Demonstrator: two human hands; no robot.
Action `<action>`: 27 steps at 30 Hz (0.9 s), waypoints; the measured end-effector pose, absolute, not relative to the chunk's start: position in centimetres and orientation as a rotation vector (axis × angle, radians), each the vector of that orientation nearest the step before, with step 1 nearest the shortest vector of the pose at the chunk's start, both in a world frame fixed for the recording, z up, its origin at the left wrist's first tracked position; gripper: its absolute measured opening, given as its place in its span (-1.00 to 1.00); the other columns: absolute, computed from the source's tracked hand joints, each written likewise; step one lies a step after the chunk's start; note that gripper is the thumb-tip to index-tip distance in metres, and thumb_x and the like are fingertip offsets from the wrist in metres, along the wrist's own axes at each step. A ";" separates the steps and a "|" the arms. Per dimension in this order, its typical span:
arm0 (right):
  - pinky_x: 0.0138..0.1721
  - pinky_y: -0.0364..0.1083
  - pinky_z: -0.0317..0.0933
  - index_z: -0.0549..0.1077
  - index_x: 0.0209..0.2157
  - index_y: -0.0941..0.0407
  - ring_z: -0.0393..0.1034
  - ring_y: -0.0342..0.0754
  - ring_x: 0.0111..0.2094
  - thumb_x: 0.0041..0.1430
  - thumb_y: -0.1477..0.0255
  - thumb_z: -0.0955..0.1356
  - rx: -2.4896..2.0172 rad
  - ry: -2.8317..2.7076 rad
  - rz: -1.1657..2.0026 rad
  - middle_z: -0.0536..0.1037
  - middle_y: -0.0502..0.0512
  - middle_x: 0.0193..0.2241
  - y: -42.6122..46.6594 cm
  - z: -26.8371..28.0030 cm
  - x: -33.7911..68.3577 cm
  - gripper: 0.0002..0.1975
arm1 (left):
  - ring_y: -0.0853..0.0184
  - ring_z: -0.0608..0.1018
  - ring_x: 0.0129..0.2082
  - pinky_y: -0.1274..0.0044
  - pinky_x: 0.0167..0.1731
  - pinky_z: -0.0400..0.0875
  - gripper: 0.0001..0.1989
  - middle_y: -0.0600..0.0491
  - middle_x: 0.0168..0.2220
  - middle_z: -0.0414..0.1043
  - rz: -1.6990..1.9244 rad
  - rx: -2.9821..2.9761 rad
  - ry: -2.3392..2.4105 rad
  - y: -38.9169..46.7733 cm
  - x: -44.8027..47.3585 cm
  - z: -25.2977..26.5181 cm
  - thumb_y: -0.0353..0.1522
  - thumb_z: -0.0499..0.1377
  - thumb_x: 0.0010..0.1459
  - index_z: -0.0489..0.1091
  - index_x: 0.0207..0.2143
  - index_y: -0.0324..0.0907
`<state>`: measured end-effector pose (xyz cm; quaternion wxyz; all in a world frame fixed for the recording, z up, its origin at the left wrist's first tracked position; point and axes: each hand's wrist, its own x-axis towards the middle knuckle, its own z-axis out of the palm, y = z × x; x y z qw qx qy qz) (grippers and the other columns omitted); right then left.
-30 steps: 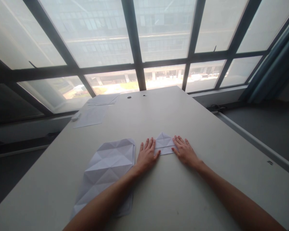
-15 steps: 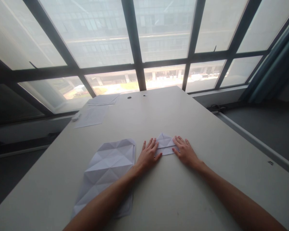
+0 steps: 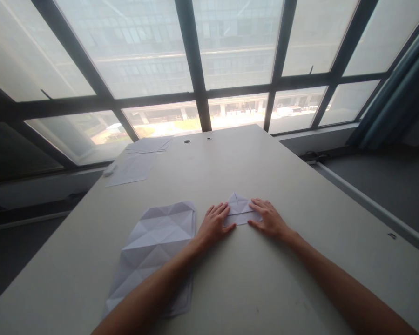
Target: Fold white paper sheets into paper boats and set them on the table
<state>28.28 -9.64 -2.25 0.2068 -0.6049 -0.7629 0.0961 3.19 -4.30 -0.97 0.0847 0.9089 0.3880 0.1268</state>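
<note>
A small folded sheet of white paper [image 3: 239,210] lies on the table between my hands, its pointed top facing away from me and a straight fold running across it. My left hand [image 3: 214,223] rests on its left side, fingers stretched out and the thumb by the near edge. On the right side lies my right hand [image 3: 268,218], also with fingers extended over the paper and the thumb along the near edge. Both hands hide the paper's side ends. Left of my left hand is a larger creased stack of white paper [image 3: 157,232], partly covered by my forearm.
Flat white sheets [image 3: 131,168] lie at the far left of the white table [image 3: 223,163], beside a small white object [image 3: 110,168]. A cable hole [image 3: 186,142] sits near the far edge. Tall windows stand behind, with a blue curtain [image 3: 398,88] at right.
The fingers of both hands have drawn closer together, and the right thumb has slid down to the paper's near edge. The paper stays in place.
</note>
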 end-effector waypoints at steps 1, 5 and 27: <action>0.28 0.16 -0.17 0.30 0.20 0.15 0.06 0.12 0.27 0.15 0.14 0.34 -1.674 -2.122 0.261 0.27 0.27 0.23 -9.6 -2.2 28.3 -0.37 | 0.16 0.21 0.28 0.26 0.27 -0.08 -0.37 -0.07 0.27 0.19 0.392 2.712 1.169 -4.4 3.2 -0.9 -0.09 0.14 0.19 0.19 0.25 -0.14; 0.26 0.16 -0.12 0.36 0.15 0.17 0.15 0.14 0.21 0.12 0.15 0.37 -1.644 -2.111 0.246 0.35 0.28 0.17 -9.4 -1.9 28.4 -0.38 | 0.13 0.29 0.21 0.22 0.24 -0.08 -0.41 -0.08 0.22 0.28 0.430 2.710 1.196 -4.7 3.4 -0.4 -0.11 0.17 0.17 0.24 0.21 -0.10; 0.23 0.20 -0.10 0.57 -0.26 -0.01 0.42 0.04 -0.12 0.26 0.21 0.31 -1.493 -1.950 0.183 0.60 0.08 -0.22 -9.7 -1.2 28.6 -0.77 | 0.25 0.59 -0.28 0.36 -0.06 0.35 -0.80 0.03 -0.30 0.61 0.825 2.541 1.071 -4.2 2.7 -0.1 -0.20 0.19 0.22 0.58 -0.25 -0.03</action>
